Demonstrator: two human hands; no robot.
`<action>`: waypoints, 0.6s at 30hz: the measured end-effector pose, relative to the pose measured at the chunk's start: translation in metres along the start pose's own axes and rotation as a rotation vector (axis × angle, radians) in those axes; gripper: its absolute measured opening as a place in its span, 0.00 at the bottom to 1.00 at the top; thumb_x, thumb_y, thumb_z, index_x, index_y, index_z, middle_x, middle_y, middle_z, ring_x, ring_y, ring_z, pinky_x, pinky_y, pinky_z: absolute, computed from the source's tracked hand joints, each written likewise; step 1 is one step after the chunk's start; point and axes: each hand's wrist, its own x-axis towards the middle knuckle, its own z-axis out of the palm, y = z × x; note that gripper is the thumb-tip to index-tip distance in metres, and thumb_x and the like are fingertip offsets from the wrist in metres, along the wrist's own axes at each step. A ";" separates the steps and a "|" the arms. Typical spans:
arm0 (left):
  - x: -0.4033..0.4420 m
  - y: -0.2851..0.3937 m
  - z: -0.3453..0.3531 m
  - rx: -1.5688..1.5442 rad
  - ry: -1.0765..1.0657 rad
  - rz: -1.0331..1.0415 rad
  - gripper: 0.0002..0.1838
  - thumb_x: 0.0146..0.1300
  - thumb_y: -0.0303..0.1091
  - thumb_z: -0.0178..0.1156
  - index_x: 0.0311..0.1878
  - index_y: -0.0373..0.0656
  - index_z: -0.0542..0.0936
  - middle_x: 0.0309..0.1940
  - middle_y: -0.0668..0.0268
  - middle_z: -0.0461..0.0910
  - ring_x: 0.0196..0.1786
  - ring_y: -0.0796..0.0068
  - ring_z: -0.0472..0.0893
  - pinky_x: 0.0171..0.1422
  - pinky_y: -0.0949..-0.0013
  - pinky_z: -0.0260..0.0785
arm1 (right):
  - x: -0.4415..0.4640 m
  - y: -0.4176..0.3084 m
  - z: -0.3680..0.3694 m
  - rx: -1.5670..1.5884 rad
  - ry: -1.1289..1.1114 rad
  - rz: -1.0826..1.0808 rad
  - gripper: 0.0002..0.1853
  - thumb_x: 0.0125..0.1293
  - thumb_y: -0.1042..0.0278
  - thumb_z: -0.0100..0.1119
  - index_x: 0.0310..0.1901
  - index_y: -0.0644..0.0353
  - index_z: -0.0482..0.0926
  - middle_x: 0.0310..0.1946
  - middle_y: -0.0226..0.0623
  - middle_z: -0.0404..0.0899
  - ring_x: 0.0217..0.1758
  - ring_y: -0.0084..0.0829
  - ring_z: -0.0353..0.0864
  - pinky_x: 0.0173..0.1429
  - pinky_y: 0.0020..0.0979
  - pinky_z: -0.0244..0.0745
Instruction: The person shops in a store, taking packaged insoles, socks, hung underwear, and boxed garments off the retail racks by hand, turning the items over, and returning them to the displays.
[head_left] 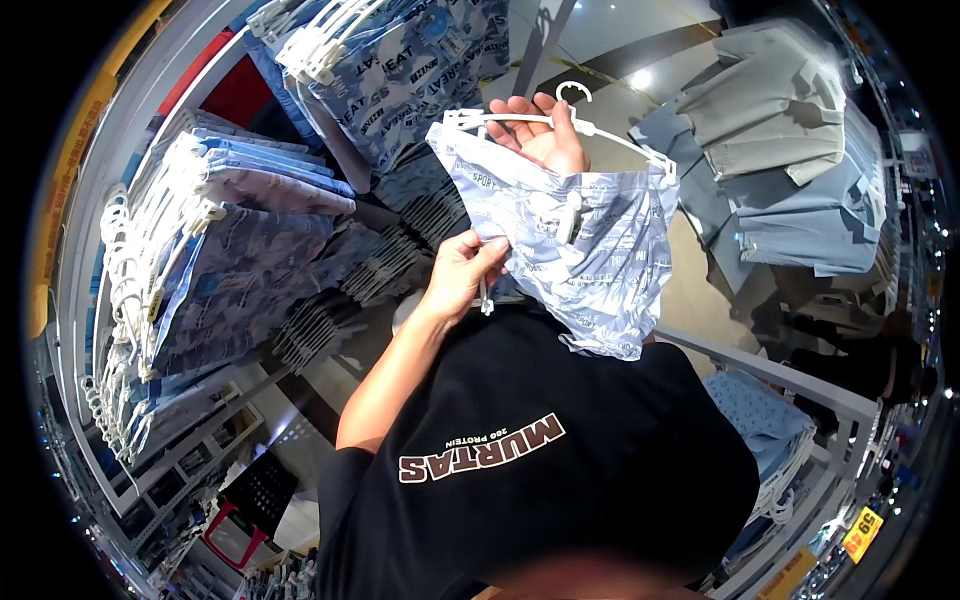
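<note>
Pale blue shorts [610,255] with a printed lettering pattern hang crumpled from a white clip hanger [625,143] in front of my black T-shirt. My right hand [550,140] has its palm toward me, with fingers and thumb closed around the hanger's bar below the hook; the shorts hide its wrist. At the left edge of the shorts, my left hand [465,268] pinches the fabric between thumb and fingers. A small white piece [570,217] that I cannot identify lies on the front of the shorts.
Blue printed garments [260,230] on white hangers fill a rack at left, with more printed shorts [410,80] above. Grey and beige garments [775,110] hang at upper right. A metal rail [770,370] runs at right, near a yellow price sign [862,535]. A red-handled black basket [250,500] stands lower left.
</note>
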 end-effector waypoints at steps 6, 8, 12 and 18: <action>-0.002 -0.009 -0.014 -0.035 0.131 -0.052 0.18 0.70 0.45 0.61 0.27 0.45 0.76 0.19 0.72 0.75 0.19 0.86 0.71 0.23 0.80 0.60 | 0.000 -0.007 0.001 -0.267 0.028 -0.161 0.21 0.77 0.53 0.45 0.53 0.66 0.67 0.39 0.50 0.79 0.48 0.47 0.82 0.53 0.43 0.80; -0.003 -0.012 -0.024 -0.014 0.142 -0.031 0.16 0.71 0.46 0.59 0.35 0.42 0.79 0.24 0.73 0.74 0.20 0.86 0.70 0.21 0.81 0.59 | -0.004 -0.006 0.003 -0.603 -0.049 -0.471 0.17 0.78 0.59 0.45 0.49 0.68 0.71 0.31 0.43 0.80 0.36 0.36 0.83 0.48 0.35 0.78; -0.007 0.003 -0.023 0.099 0.176 0.010 0.19 0.70 0.48 0.60 0.45 0.38 0.79 0.27 0.74 0.75 0.19 0.88 0.68 0.21 0.81 0.56 | -0.012 -0.027 0.012 -1.443 -0.292 -0.821 0.07 0.71 0.68 0.54 0.44 0.62 0.76 0.27 0.39 0.78 0.34 0.36 0.79 0.43 0.35 0.71; -0.009 -0.011 -0.035 -0.229 0.340 0.070 0.30 0.77 0.49 0.42 0.68 0.33 0.65 0.64 0.52 0.72 0.63 0.60 0.75 0.67 0.57 0.68 | -0.013 -0.045 0.019 -1.965 -0.500 -0.604 0.08 0.65 0.67 0.59 0.43 0.58 0.77 0.30 0.44 0.80 0.38 0.47 0.79 0.43 0.45 0.72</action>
